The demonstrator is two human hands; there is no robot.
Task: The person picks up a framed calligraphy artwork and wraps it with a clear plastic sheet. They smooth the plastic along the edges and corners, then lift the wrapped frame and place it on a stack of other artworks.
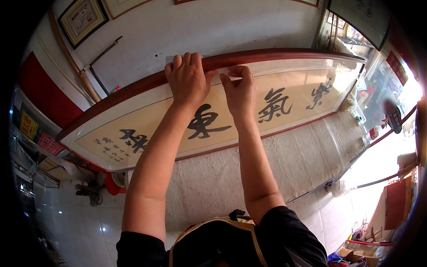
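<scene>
A long wooden picture frame (262,55) stands on its lower edge, its reddish-brown top rail nearest to me. Inside it is a cream calligraphy panel (171,122) with large black brush characters and a pale border under a glossy, see-through front. My left hand (187,82) is closed over the top rail, fingers across it and thumb toward the right. A small pale corner of something shows behind its fingers. Just right of it, my right hand (240,91) has thumb and forefinger curled toward each other by the rail's inner edge. What they pinch, if anything, is too small to make out.
The frame rests on a bench with a rough, whitish cover (267,155). Behind it rises a white wall (213,26) with a framed picture (83,20). A red bucket (114,183) sits low on the left. Assorted items crowd the bright right side.
</scene>
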